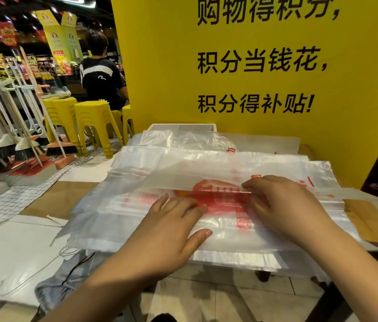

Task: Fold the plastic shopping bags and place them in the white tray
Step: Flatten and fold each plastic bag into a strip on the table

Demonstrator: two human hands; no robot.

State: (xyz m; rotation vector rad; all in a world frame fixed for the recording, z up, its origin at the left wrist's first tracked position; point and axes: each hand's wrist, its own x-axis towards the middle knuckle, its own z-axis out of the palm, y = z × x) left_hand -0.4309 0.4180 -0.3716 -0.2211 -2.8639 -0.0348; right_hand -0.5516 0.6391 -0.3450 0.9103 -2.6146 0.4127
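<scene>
Left hand [171, 228] and right hand [285, 205] press straight fingers flat on the bag [230, 238], creasing a fold. Next it probably needs folding smaller for the tray [160, 127].

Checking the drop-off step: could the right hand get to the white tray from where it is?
Probably yes. The right hand lies on the top bag, and only flat bags lie between it and the white tray at the far edge; loose plastic overlaps its near rim.

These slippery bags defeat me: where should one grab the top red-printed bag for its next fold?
Its near long edge, from the person's side. The bag lies flat, its far part already folded over, and that near edge seems free to pinch.
</scene>
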